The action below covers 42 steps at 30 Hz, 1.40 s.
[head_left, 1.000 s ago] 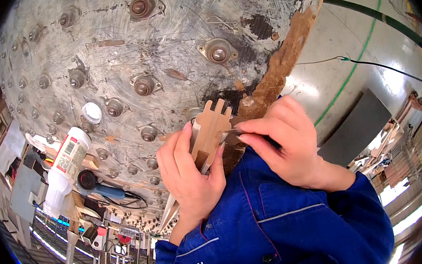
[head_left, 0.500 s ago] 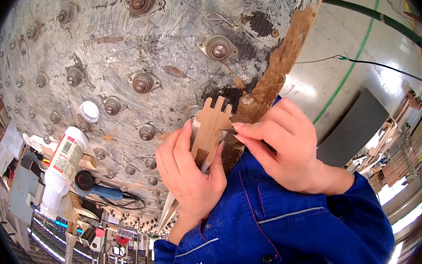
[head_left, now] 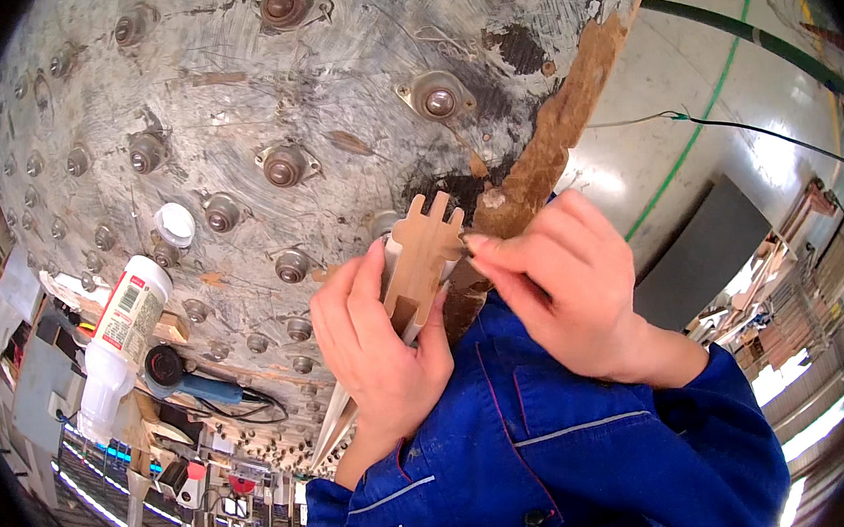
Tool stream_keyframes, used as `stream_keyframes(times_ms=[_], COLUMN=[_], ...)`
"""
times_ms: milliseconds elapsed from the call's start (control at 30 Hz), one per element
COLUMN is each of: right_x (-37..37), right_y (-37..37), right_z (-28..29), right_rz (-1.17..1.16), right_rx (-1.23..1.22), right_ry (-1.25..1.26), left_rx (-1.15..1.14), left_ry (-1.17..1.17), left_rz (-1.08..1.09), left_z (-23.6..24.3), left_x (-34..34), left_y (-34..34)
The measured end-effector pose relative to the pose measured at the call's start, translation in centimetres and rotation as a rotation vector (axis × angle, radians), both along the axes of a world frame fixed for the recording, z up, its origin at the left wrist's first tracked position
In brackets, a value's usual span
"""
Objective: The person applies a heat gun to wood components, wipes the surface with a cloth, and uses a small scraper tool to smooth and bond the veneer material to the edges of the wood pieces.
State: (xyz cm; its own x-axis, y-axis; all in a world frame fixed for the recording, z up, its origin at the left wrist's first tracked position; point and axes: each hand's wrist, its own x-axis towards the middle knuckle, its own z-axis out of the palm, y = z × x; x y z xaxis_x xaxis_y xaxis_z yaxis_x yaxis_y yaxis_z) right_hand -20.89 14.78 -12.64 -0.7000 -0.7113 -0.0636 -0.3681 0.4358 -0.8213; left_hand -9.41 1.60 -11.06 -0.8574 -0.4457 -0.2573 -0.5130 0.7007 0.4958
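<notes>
My left hand point(head_left: 369, 348) is closed around a pale wooden piece point(head_left: 421, 253) with several narrow prongs at its top and a recess lower down; a long strip runs down behind the hand. At the right side of the wood, my right hand point(head_left: 565, 291) is closed in a pinch on a small thin object, mostly hidden by the fingertips and too small to identify.
Ball rollers point(head_left: 438, 101) stud the worn board point(head_left: 345, 69), which has a chipped brown edge. At left lie a white bottle point(head_left: 126, 319), a white cap point(head_left: 175, 225) and a corded blue power tool point(head_left: 197, 384). A dark panel point(head_left: 702, 249) and cables are beyond the board at right.
My right fingertips have shifted slightly up and left along the side of the wooden piece. My left hand keeps its grip in nearly the same place.
</notes>
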Motion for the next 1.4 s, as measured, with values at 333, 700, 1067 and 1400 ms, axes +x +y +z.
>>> stream_keyframes(times_ms=[333,700,1067,1400], right_x=[-0.10,0.12,0.22,-0.50], right_y=[-0.10,-0.38,-0.37,-0.11], right_z=[-0.06,0.19,-0.19,-0.22], right_rz=[-0.030,0.036,-0.007,0.010], right_rx=[0.018,-0.026,-0.046,0.005], right_ry=[-0.004,-0.016,-0.061,-0.017], left_rx=[0.013,0.027,0.013,0.029], left_ry=[-0.001,-0.018,-0.003,-0.031], left_rz=[0.004,0.023,0.018,0.029], left_z=[-0.03,0.07,-0.16,0.30], left_x=[0.01,-0.03,0.10,-0.20], left_y=[0.00,0.15,0.13,0.28])
